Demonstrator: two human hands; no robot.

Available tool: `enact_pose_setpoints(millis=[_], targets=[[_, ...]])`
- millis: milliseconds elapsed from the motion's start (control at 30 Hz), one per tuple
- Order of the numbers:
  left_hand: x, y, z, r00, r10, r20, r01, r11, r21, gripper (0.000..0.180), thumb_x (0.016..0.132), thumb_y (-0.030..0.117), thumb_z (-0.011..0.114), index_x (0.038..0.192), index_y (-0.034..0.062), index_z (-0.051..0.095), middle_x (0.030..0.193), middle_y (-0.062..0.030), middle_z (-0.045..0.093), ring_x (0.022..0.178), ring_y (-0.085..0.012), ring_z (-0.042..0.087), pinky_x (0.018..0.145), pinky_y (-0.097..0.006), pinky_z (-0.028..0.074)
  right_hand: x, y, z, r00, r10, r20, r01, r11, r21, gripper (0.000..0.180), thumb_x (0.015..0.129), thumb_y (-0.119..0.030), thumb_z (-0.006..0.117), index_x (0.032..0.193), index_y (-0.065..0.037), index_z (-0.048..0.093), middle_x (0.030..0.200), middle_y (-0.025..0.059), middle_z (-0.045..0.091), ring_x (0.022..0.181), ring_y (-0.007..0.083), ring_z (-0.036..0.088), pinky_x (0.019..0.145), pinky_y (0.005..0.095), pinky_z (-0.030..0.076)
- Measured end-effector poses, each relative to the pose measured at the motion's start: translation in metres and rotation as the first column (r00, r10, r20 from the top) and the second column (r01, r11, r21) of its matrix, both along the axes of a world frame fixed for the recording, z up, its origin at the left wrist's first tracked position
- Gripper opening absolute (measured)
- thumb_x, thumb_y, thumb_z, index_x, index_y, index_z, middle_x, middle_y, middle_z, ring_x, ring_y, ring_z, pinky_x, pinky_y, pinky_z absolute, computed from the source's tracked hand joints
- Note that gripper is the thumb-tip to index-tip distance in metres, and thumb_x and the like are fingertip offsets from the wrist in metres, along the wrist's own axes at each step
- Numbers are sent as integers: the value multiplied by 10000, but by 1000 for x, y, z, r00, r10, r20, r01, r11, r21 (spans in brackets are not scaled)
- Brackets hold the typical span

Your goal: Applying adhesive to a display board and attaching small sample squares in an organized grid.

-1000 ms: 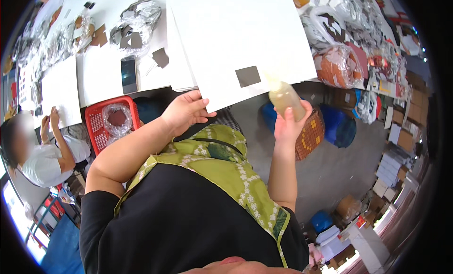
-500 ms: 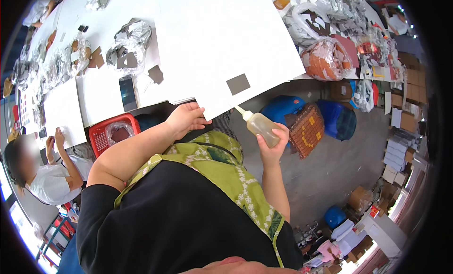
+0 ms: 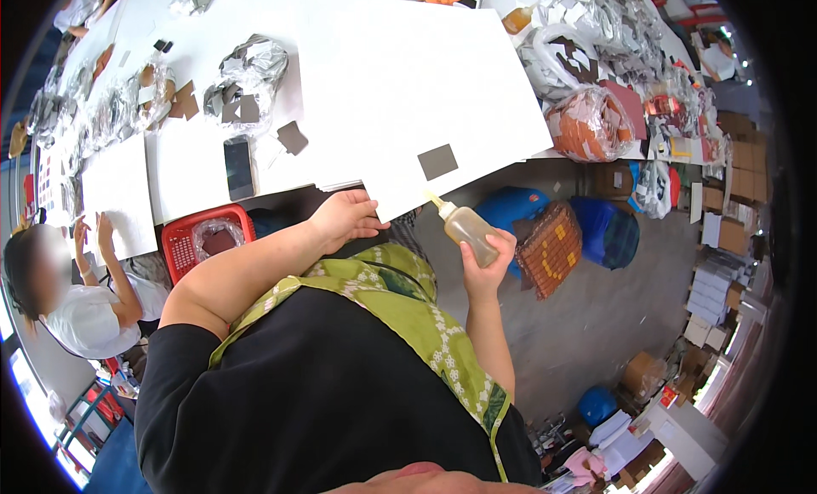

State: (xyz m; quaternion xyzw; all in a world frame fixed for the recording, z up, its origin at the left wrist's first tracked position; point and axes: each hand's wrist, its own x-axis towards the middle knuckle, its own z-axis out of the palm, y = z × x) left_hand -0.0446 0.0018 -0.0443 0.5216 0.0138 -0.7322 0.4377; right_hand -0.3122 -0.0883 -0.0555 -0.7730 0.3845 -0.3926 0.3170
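My right hand [image 3: 489, 260] grips a small squeeze bottle [image 3: 465, 226] of yellowish liquid, its nozzle pointing up toward the near edge of a large white sheet [image 3: 408, 94]. A dark grey square piece [image 3: 437, 162] lies on that sheet just above the nozzle. My left hand [image 3: 345, 217] pinches the sheet's near edge, fingers curled on it. The sheet rests on a long white table [image 3: 183, 175].
A phone [image 3: 238, 166] and crumpled foil bundles [image 3: 247, 77] with small brown and grey pieces lie on the table. A red basket [image 3: 183, 239] sits below its edge. Another person [image 3: 77, 298] works at left. Bags, a patterned brown sack [image 3: 551, 247] and boxes crowd the floor at right.
My right hand has lowered the bottle and tipped its nozzle toward the sheet's edge below the grey square. My left hand stays on the sheet's edge.
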Motion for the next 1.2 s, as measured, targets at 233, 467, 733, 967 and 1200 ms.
enact_pose_setpoints(millis=[233,467,733,967,1200], targets=[[0,0,-1,1000,0,-4,0,1000,-14,178,951,162,462,1037,61,580,954,-60,647,841,-149,634,729,-273,494,-2,4,-3,1000,-11,-19,10,999,-31,516,682,-24,762,1065,-121,430,1074,150,445,991,274,467,856,361,408],[1,0,-1,1000,1,-14,-1,1000,-15,176,950,151,457,1027,51,580,946,-64,647,841,-153,639,730,-276,498,3,17,-9,993,89,75,-96,991,94,517,690,-47,765,1071,-123,424,1097,153,445,1012,262,464,874,359,401],[1,0,3,1000,-2,-4,2,1000,-28,180,948,141,448,1023,44,581,949,-63,646,844,-153,641,737,-278,501,27,2,-15,978,-88,189,68,992,111,510,709,-48,751,1084,-118,413,1110,154,426,996,251,467,863,354,408],[1,0,2,1000,0,-7,-1,999,-35,182,945,140,450,1025,44,583,961,-60,645,846,-152,639,746,-285,498,32,10,-22,967,10,256,-93,944,317,496,744,-25,712,1116,-120,399,1127,124,429,1062,229,443,917,362,391],[1,-1,3,1000,-2,-4,2,1000,-28,185,944,141,452,1032,42,581,968,-62,643,852,-163,639,749,-291,496,60,-13,-15,978,-49,204,22,991,135,467,764,-6,689,1114,-86,390,1132,115,419,1037,225,450,902,349,393]])
